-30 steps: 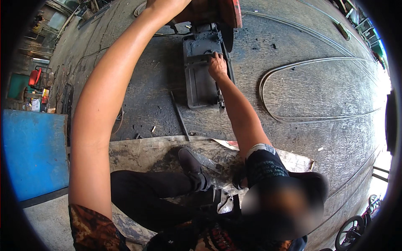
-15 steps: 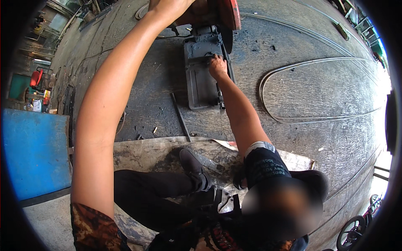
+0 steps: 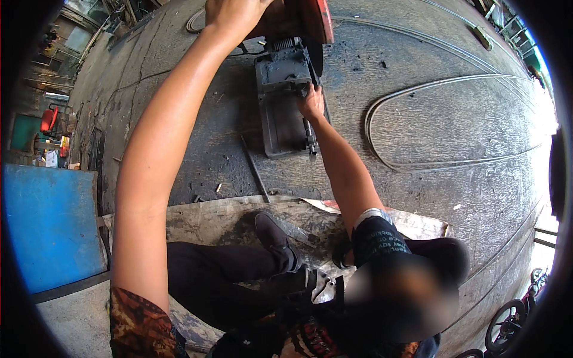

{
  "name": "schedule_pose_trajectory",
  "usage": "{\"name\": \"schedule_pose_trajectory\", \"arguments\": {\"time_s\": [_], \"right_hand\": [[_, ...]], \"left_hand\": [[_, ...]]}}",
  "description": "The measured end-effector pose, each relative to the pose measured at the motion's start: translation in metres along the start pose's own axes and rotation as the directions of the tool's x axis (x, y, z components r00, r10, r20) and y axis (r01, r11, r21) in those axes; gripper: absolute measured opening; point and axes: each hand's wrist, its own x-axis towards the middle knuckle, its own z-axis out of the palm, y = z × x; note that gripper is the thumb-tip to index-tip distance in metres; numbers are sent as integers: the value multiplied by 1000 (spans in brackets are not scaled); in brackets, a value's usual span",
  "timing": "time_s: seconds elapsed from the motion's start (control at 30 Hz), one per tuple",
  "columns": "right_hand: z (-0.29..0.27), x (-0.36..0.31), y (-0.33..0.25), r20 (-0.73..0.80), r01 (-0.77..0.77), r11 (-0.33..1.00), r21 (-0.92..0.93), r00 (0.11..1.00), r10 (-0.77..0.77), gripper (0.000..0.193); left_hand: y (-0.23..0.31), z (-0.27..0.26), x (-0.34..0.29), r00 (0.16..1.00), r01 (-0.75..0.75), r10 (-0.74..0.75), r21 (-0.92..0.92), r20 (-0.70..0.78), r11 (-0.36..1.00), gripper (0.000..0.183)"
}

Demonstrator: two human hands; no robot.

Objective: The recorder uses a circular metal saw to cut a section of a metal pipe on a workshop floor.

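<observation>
The fingers of the right hand (image 3: 311, 102) have slid back and turned, baring more clamp (image 3: 308, 132) at 6 o'clock: probably clamp work; grip unclear. Beneath, the base (image 3: 277, 125); at 11, the left hand (image 3: 236, 15) by the saw (image 3: 317, 21), fingers cut off, state untold.

The right hand (image 3: 311, 102) is turned more on its side. Its fingers, earlier spread over the crosspiece (image 3: 277, 88) of the base (image 3: 279, 122), now lie nearer the right edge, uncovering a dark piece (image 3: 298, 90) beside them. More of the rod (image 3: 310, 137) shows. More of the left hand (image 3: 234, 14) shows, and the guard (image 3: 326, 21) sits slightly further left in view.
</observation>
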Motion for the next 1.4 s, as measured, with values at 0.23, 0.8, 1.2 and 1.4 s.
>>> {"name": "schedule_pose_trajectory", "arguments": {"time_s": [0.23, 0.8, 1.2, 1.4], "right_hand": [[3, 31, 29, -80, 164, 898, 408, 986, -143, 61], [-44, -283, 0, 569, 129, 851, 509, 692, -445, 49], [-39, -242, 34, -291, -88, 947, 309, 939, 182, 63], [-54, -253, -3, -262, 114, 960, 254, 964, -45, 80]], "left_hand": [[9, -3, 1, 999, 25, -27, 79, 20, 997, 83], [-6, 19, 3, 992, 90, -96, 73, 81, 993, 84], [-17, 15, 3, 997, -40, 45, 85, -55, 996, 84], [-6, 16, 6, 995, 56, -58, 26, 81, 998, 85]]}}
